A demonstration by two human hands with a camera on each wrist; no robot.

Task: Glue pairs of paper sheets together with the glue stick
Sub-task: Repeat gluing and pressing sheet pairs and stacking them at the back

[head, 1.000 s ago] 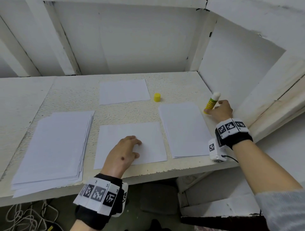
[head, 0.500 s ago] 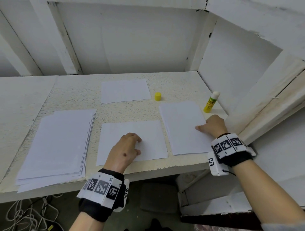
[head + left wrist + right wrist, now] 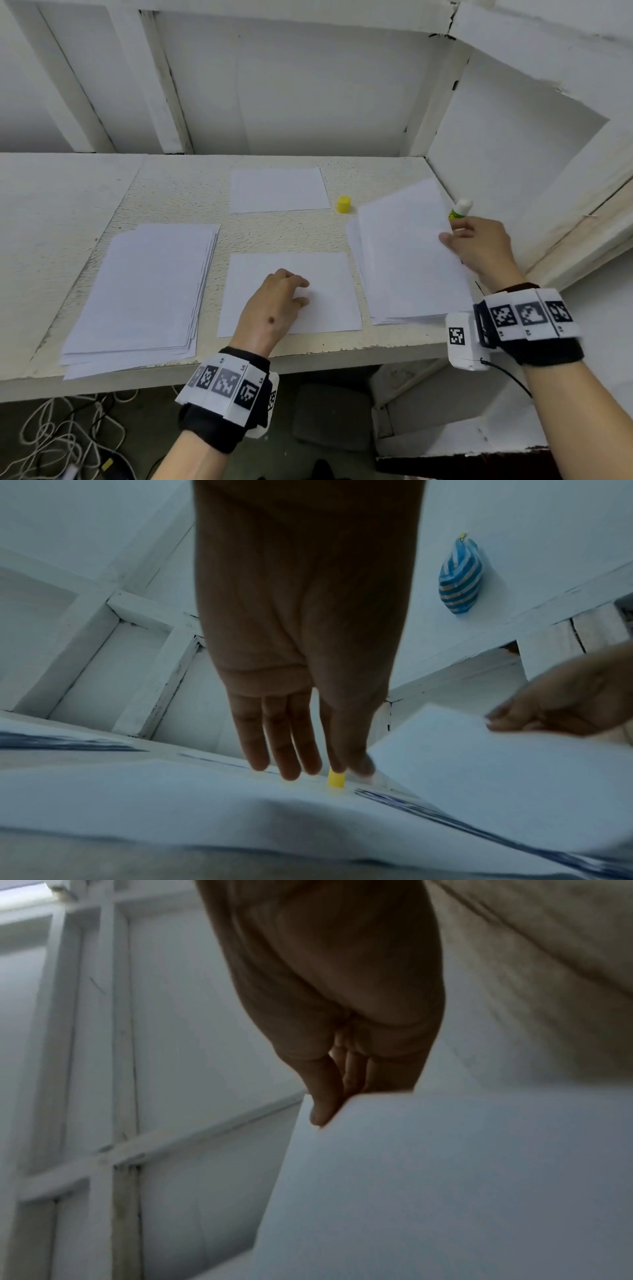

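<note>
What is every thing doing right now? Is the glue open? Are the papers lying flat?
glue stick: upright, uncapped
yellow cap: off, standing alone on the table
top sheet: lifted off the right stack, pinched by the right hand
middle sheet: flat, left hand resting on it
far sheet: flat
left stack: flat, fanned

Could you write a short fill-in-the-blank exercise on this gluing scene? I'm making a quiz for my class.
1. The right hand pinches a sheet lifted off the ____-side stack.
2. The left hand rests on the single sheet at the ____ edge of the table.
3. The glue stick stands without its ____.
4. The loose cap is ____ in colour.

Missing words: right; near; cap; yellow
</note>
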